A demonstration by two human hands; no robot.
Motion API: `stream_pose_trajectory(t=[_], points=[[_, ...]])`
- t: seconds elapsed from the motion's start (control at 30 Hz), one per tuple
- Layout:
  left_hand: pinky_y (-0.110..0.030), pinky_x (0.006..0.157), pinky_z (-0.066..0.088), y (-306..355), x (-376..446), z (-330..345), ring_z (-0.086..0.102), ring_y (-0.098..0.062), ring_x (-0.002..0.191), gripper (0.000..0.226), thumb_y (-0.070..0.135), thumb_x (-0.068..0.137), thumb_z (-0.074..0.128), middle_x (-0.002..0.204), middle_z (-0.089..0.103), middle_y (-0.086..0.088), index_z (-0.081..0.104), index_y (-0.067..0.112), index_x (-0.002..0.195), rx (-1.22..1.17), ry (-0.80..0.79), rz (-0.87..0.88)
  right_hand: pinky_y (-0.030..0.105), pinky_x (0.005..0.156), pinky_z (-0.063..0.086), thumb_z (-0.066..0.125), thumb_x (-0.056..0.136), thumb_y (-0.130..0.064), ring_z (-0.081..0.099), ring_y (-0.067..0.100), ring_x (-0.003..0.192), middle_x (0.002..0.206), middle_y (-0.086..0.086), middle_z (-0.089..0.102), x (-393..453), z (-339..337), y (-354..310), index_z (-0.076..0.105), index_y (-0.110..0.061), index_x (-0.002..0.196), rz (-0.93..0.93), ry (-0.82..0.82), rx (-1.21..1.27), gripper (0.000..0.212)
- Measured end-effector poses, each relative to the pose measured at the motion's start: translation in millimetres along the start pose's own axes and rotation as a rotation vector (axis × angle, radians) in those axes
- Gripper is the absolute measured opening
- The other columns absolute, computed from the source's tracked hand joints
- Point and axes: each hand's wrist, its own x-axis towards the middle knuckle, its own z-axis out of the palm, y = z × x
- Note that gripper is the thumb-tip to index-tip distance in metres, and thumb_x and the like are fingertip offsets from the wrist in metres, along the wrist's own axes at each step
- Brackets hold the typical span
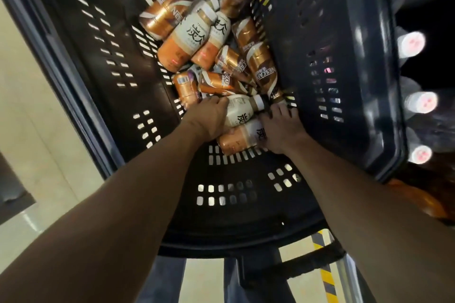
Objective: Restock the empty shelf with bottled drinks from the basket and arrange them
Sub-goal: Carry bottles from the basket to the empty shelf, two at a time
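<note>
Head view: both hands deep in the basket among lying bottles.

Left hand curls its grip round a white bottle lying on its side; right hand holds an orange-and-white bottle just beneath it, fingers wrapped over its upper end. Both bottles touch. More bottles pile toward the far end against the right wall, leaving bare slotted floor near the person and along the left wall. Beyond the basket's right rim stands a row of capped bottles, blurred.
</note>
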Motion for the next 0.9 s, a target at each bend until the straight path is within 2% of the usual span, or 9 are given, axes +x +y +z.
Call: stream_pose_trajectory(t=[0.13, 0.23, 0.33, 0.4, 0.47, 0.6, 0.7, 0.8, 0.9], points=[[-0.044, 0.097, 0.050, -2, -3, -3, 0.059, -0.029, 0.113, 0.073, 0.042, 0.080, 0.080, 0.128, 0.059, -0.012, 0.046, 0.013, 0.137, -0.141, 0.024, -0.061, 0.051, 0.119, 0.020, 0.080, 0.082, -0.049, 0.030, 0.033, 0.143, 0.150, 0.012, 0.042, -1, -5, 2, 0.044, -0.019, 0.142, -0.020, 0.010, 0.047, 0.077], [-0.046, 0.096, 0.051, -5, -11, -5, 0.059, -0.028, 0.113, 0.069, 0.039, 0.078, 0.082, 0.125, 0.060, -0.008, 0.047, 0.016, 0.133, -0.310, 0.096, -0.162, 0.049, 0.115, 0.032, 0.085, 0.077, -0.049, 0.047, 0.031, 0.133, 0.138, 0.008, 0.057, -8, -11, 3, 0.047, -0.018, 0.136, -0.009, -0.023, 0.291, 0.077], [-0.040, 0.089, 0.051, -3, -19, -15, 0.060, -0.027, 0.108, 0.072, 0.042, 0.080, 0.080, 0.120, 0.060, -0.008, 0.043, 0.018, 0.137, -0.386, 0.152, -0.249, 0.039, 0.092, 0.049, 0.093, 0.069, -0.040, 0.058, 0.021, 0.111, 0.118, -0.002, 0.060, -17, -21, 3, 0.052, -0.020, 0.127, 0.024, -0.040, 0.652, 0.074], [-0.040, 0.089, 0.051, 1, -23, -28, 0.059, -0.027, 0.109, 0.077, 0.048, 0.079, 0.079, 0.120, 0.060, -0.007, 0.042, 0.018, 0.140, -0.423, 0.176, -0.299, 0.031, 0.076, 0.047, 0.095, 0.067, -0.035, 0.058, 0.011, 0.097, 0.104, -0.011, 0.056, -22, -25, -1, 0.052, -0.023, 0.114, 0.040, -0.004, 0.839, 0.065], [-0.042, 0.095, 0.051, 2, -28, -40, 0.059, -0.026, 0.113, 0.079, 0.048, 0.077, 0.082, 0.122, 0.060, -0.004, 0.043, 0.021, 0.140, -0.520, 0.199, -0.331, 0.026, 0.066, 0.043, 0.096, 0.066, -0.030, 0.055, 0.006, 0.092, 0.100, -0.012, 0.054, -25, -25, -8, 0.050, -0.022, 0.107, 0.085, 0.055, 1.003, 0.061], [-0.044, 0.101, 0.049, -1, -40, -61, 0.058, -0.025, 0.116, 0.072, 0.039, 0.078, 0.082, 0.126, 0.062, -0.002, 0.046, 0.021, 0.138, -0.627, 0.256, -0.305, 0.022, 0.063, 0.044, 0.096, 0.065, -0.023, 0.056, 0.007, 0.095, 0.111, -0.006, 0.056, -33, -32, -15, 0.053, -0.021, 0.112, 0.160, 0.156, 1.235, 0.064], [-0.041, 0.102, 0.049, -1, -52, -76, 0.058, -0.026, 0.119, 0.072, 0.033, 0.079, 0.082, 0.129, 0.062, -0.006, 0.047, 0.016, 0.139, -0.661, 0.321, -0.271, 0.019, 0.060, 0.051, 0.094, 0.067, -0.016, 0.059, 0.007, 0.094, 0.109, -0.008, 0.056, -49, -49, -12, 0.056, -0.024, 0.110, 0.166, 0.259, 1.376, 0.058], [-0.034, 0.102, 0.045, 5, -71, -96, 0.055, -0.018, 0.121, 0.074, 0.026, 0.080, 0.083, 0.130, 0.061, -0.001, 0.046, 0.015, 0.143, -0.771, 0.368, -0.240, 0.028, 0.070, 0.061, 0.094, 0.065, -0.013, 0.064, 0.013, 0.099, 0.109, -0.004, 0.061, -70, -71, -5, 0.060, -0.027, 0.110, 0.174, 0.373, 1.505, 0.058], [-0.031, 0.094, 0.050, 14, -95, -124, 0.057, -0.013, 0.112, 0.073, 0.030, 0.077, 0.085, 0.117, 0.060, 0.007, 0.050, 0.019, 0.140, -0.843, 0.428, -0.200, 0.033, 0.075, 0.063, 0.096, 0.064, -0.011, 0.072, 0.017, 0.095, 0.104, 0.000, 0.072, -91, -99, 4, 0.066, -0.020, 0.111, 0.183, 0.499, 1.596, 0.057]])
